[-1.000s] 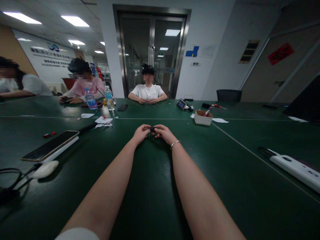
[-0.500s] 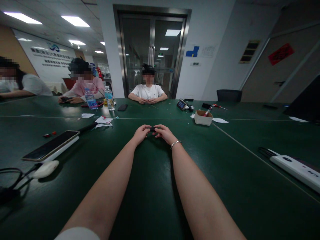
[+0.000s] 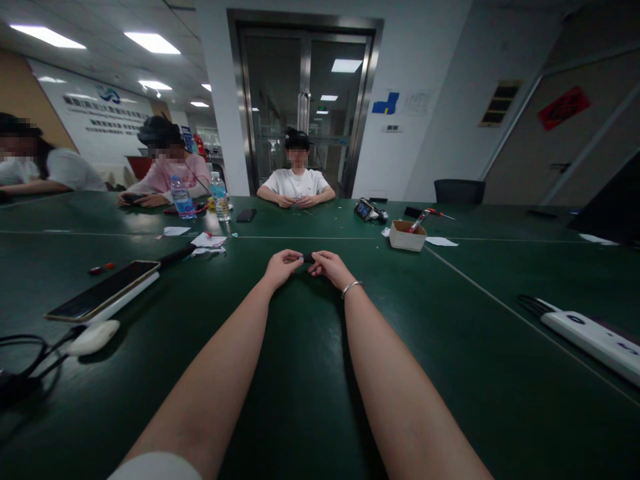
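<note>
Over the dark green table (image 3: 300,373), my two hands meet at a small black object (image 3: 307,259), too small to name. My left hand (image 3: 283,268) pinches its left end, where a light, shiny bit shows at the fingertips. From the other side my right hand (image 3: 332,268) grips the right end between thumb and fingers. A silver bracelet (image 3: 352,288) circles my right wrist. Much of the object is hidden by my fingers.
Left of my arms lie a phone (image 3: 105,290) on a white block, a white rounded device (image 3: 94,338) and cables. Ahead right stands a small box (image 3: 407,237); a white power strip (image 3: 590,340) lies far right. Bottles (image 3: 219,199) and a person (image 3: 297,183) are across the table.
My fingertips have drawn slightly apart, and a shiny bit now shows at the left end of the black object. My arms are nearly still.
</note>
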`<state>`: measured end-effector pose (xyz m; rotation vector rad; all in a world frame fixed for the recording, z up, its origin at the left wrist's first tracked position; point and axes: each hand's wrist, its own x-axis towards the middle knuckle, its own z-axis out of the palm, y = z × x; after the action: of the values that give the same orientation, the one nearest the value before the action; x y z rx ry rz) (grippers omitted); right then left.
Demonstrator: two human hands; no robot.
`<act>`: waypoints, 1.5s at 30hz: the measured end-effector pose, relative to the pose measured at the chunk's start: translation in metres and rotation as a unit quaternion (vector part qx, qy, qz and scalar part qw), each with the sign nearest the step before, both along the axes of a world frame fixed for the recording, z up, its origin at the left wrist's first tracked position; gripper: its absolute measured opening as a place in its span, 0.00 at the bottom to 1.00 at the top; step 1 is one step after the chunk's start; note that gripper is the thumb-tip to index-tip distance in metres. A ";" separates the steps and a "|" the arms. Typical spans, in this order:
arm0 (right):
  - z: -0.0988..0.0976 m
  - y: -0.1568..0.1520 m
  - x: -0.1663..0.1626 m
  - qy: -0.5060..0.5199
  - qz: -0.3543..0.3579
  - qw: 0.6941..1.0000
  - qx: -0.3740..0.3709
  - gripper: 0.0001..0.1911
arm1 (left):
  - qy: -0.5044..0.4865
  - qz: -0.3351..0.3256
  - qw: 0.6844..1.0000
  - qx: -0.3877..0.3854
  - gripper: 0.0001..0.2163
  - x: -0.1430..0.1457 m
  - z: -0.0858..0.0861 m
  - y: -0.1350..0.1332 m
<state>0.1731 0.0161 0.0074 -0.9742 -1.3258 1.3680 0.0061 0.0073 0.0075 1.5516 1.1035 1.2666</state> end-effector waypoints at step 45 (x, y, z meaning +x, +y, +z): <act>0.001 0.000 -0.001 -0.020 -0.016 0.999 0.025 0.18 | -0.008 -0.005 1.000 -0.014 0.15 -0.002 0.001 -0.001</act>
<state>0.1725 0.0156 0.0081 -0.9884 -1.3619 1.2909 0.0040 0.0067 0.0083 1.5211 1.0972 1.2503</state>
